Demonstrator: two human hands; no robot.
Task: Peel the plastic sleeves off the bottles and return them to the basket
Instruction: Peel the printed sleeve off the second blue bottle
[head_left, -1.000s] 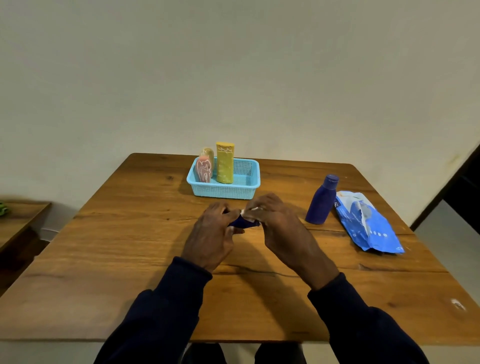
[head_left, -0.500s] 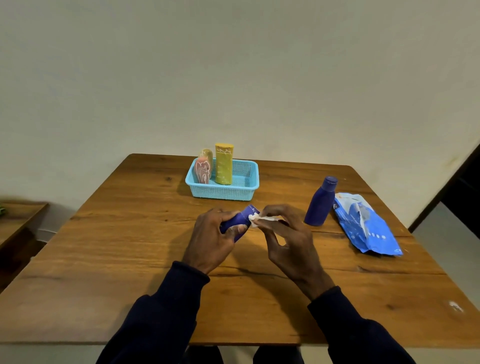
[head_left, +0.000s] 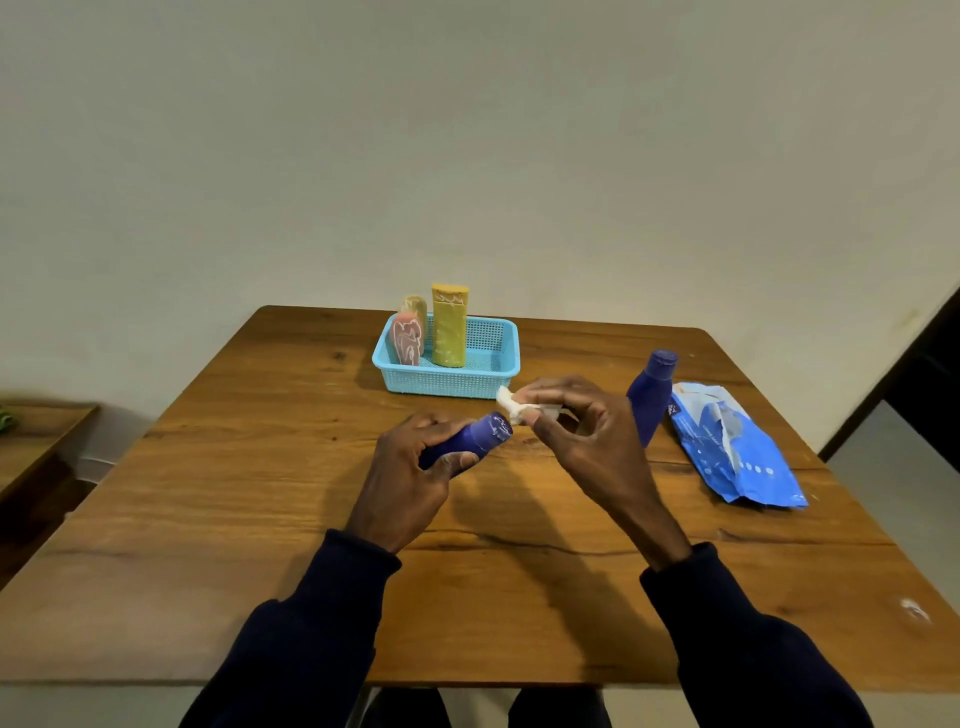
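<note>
The left grip (head_left: 410, 478) is curling round the held bottle (head_left: 475, 436), a blue one, fingers over the top and thumb underneath. It is keeping the bottle tilted over the middle of the table (head_left: 260, 493), with the cap end pointing far and right. The right grip (head_left: 582, 431) is pinching a scrap (head_left: 511, 408) of white plastic between thumb and forefinger, while the other fingers are arching loosely above it. The scrap is sitting just right of the cap; whether it is touching the cap I cannot tell. Dark sleeves are covering both forearms.

Just beyond the grips, the pale blue basket (head_left: 447, 382) is resting on the far middle of the table. Three bottles are standing upright in its left half: a yellow bottle (head_left: 449, 327), a pink bottle (head_left: 407, 340) to its left, and a tan bottle (head_left: 415, 306) peeking out behind the pink one. The right half of the basket is showing bare mesh.

To the right of the right grip, a standing bottle (head_left: 652, 395), also blue, is sitting upright on the table, partly hidden by the fingers. Just right of it, a crumpled blue wrapper (head_left: 737, 447) is lying flat near the table's right edge. A low wooden shelf (head_left: 41, 441) is showing at the far left, well apart from the table.
</note>
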